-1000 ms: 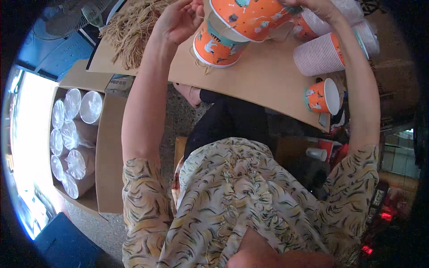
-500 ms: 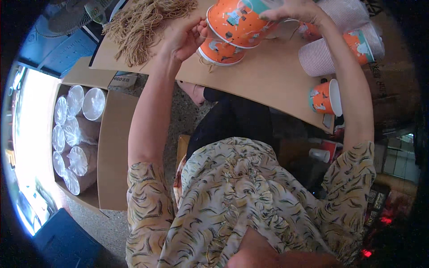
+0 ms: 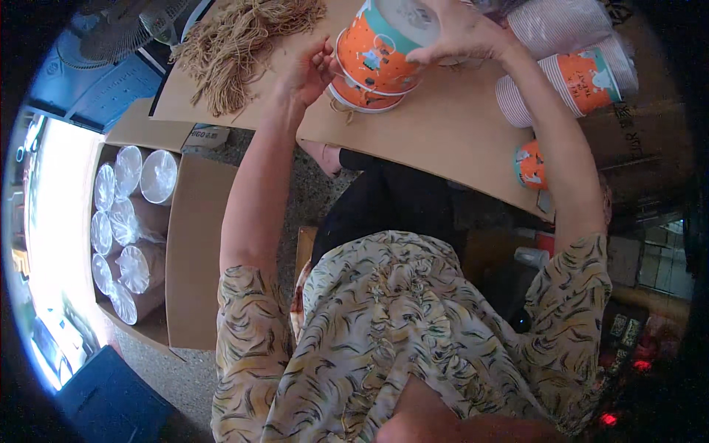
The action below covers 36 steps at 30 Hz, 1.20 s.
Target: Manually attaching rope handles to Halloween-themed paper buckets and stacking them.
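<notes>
An orange paper bucket (image 3: 373, 63) with a teal band and printed figures sits upside down over a second orange paper bucket (image 3: 365, 98), whose white rim rests on the cardboard tabletop (image 3: 428, 118). My right hand (image 3: 461, 33) grips the upper bucket round its teal end, thumb on the near side. At the left rim my left hand (image 3: 314, 70) is closed, its fingers curled against the bucket's side; whatever they pinch is too small to make out. Beige twine (image 3: 342, 109) shows at the lower bucket's rim. A heap of twine (image 3: 247, 48) lies to the left.
Nested paper buckets (image 3: 569, 85) lie at the right, beside plastic-wrapped stacks (image 3: 557, 26). A single orange bucket (image 3: 529, 164) lies near the table's right corner, partly behind my right forearm. On the left, an open carton (image 3: 199, 251) holds several wrapped stacks. A fan (image 3: 122, 22) stands far left.
My right hand has shifted left and down, and the upper bucket has tipped toward upright, settling lower over the other one. My left hand stays by its rim.
</notes>
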{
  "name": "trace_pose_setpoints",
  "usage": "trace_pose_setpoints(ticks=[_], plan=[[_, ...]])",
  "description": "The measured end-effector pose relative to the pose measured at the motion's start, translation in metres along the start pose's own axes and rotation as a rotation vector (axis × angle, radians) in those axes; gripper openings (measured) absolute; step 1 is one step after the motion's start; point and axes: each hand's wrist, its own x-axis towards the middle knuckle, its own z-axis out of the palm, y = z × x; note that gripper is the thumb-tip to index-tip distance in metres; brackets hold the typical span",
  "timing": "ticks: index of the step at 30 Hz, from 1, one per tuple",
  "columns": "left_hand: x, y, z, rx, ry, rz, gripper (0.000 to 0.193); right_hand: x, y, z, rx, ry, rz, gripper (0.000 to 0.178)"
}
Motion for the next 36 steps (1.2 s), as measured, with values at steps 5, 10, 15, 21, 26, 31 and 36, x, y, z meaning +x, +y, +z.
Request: trace_pose_setpoints(ticks=[5, 10, 15, 21, 26, 31, 36], plan=[[-0.001, 0.001, -0.005, 0.072, 0.000, -0.030, 0.017, 0.002, -0.002, 0.015, 0.029, -0.056, 0.046, 0.124], [-0.014, -0.008, -0.009, 0.117, 0.033, -0.100, 0.016, 0.002, 0.000, 0.027, 0.027, -0.025, 0.050, 0.123], [-0.037, -0.022, -0.009, 0.192, 0.083, -0.080, 0.019, 0.004, 0.003, 0.033, 0.051, -0.038, 0.090, 0.122], [-0.051, -0.031, -0.018, 0.245, 0.075, -0.089, 0.020, 0.009, 0.005, 0.040, 0.020, -0.050, 0.018, 0.123], [-0.062, -0.058, -0.001, 0.559, 0.160, -0.020, 0.021, -0.008, 0.028, 0.052, 0.068, 0.163, -0.215, 0.123], [-0.068, -0.087, 0.005, 0.997, 0.285, 0.286, 0.030, 0.005, 0.000, 0.034, 0.087, -0.070, 0.130, 0.122], [-0.067, -0.095, 0.008, 1.138, 0.362, 0.291, 0.025, 0.004, 0.001, 0.038, 0.063, -0.072, 0.136, 0.122]])
